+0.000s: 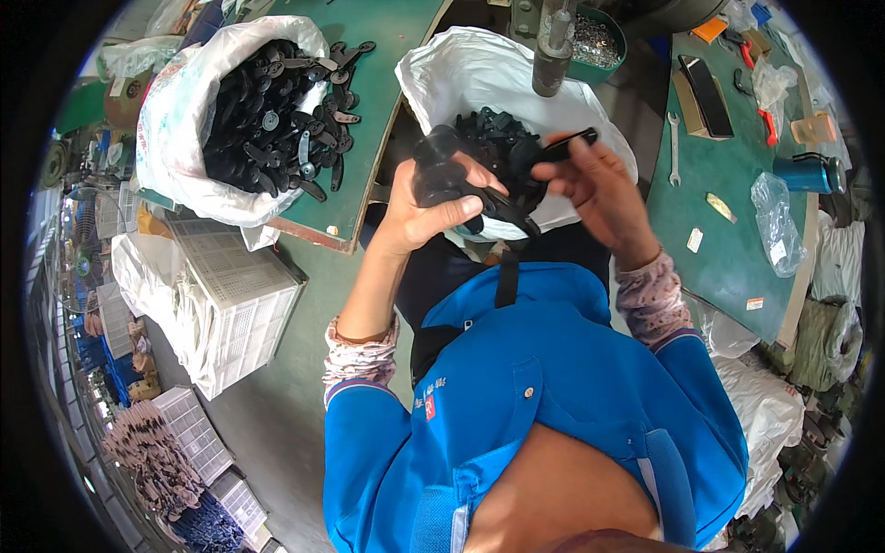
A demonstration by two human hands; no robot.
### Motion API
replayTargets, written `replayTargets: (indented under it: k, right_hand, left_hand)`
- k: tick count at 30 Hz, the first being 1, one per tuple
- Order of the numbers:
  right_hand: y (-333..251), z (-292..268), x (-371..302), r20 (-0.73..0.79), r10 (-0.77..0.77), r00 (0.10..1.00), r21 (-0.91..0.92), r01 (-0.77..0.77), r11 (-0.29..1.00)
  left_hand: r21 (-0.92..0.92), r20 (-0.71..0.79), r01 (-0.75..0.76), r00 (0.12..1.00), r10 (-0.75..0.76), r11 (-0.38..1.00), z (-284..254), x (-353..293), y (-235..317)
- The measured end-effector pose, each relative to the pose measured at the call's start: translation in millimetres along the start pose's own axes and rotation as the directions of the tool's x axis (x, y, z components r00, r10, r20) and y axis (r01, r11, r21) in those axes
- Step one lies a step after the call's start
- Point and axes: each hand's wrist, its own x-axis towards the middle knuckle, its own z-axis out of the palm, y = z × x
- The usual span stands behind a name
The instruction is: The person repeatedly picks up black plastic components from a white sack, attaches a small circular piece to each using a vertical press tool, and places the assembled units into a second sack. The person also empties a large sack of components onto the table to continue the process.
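My left hand [426,205] is closed round several black parts with rounded ends [441,166], held over the near left rim of a white sack [595,106]. Between the fingers of my right hand [599,189] is one slim black part [564,146], raised above the sack's right side. Inside the sack lies a heap of similar black parts [493,129]. At the left, a second white sack [175,120] stands on the green table and is full of black lever-shaped parts [267,124], some spilling out beside it.
A metal post [553,51] comes down over the sack, near a green bin of small metal pieces [597,41]. The right table [710,203] bears a wrench [675,147], a phone [705,92], a blue flask [811,172] and a plastic bag [776,226]. White crates [244,313] stand below left.
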Motion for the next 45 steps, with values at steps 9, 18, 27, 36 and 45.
replayTargets:
  k: [9,18,27,36,45]
  right_hand:
    - [-33.7,18.7,-0.5,0.087,-0.207,0.975,-0.236,0.222,0.946]
    - [-44.4,20.1,12.1,0.321,0.012,0.947,-0.566,0.181,0.804]
    - [-70.8,12.2,27.5,0.204,-0.276,0.939,-0.661,0.34,0.669]
    - [-70.0,18.4,30.9,0.292,-0.356,0.888,-0.617,0.459,0.639]
    - [-103.4,25.7,48.2,0.095,-0.393,0.914,-0.665,0.352,0.659]
  left_hand:
    - [0.109,0.138,0.191,0.969,-0.205,0.976,7.4,13.8,-5.3]
    - [-0.006,0.316,0.283,0.91,-0.267,0.959,26.3,28.9,-1.7]
    - [-0.143,0.172,0.348,0.931,-0.323,0.927,31.7,36.2,-20.7]
    - [-0.341,0.145,0.401,0.916,-0.374,0.85,30.8,36.6,-19.7]
    - [-0.324,0.059,0.309,0.95,-0.307,0.894,41.4,37.3,-16.2]
